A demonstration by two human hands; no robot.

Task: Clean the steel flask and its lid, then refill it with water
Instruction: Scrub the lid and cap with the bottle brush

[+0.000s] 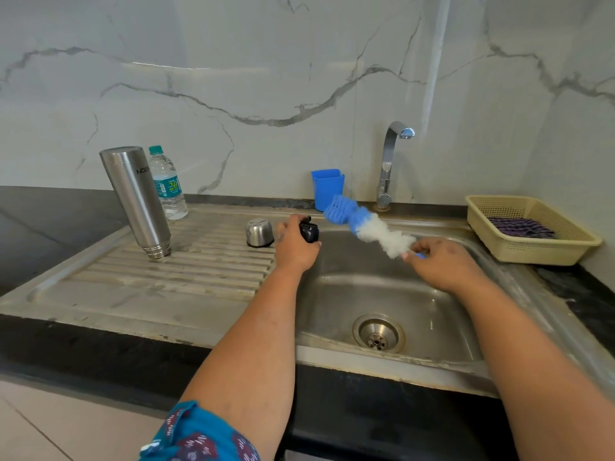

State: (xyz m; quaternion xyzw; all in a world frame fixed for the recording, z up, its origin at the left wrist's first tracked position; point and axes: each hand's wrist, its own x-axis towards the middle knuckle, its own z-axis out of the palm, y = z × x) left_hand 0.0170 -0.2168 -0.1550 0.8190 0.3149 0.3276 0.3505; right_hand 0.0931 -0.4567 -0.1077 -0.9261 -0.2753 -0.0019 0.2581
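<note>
The flask (pixel 136 201) is stood mouth-down on the drainboard (pixel 166 277) at nine o'clock of the basin (pixel 382 294), presumably to drain. It looks brushed steel, tilted, with a threaded neck. Its steel cap (pixel 259 232) is set nearby. A black stopper (pixel 309 230) is gripped in the left hand (pixel 294 247) over the basin; the brush (pixel 369 227) is pinched by the right hand (pixel 446 264), seemingly for scrubbing it.
</note>
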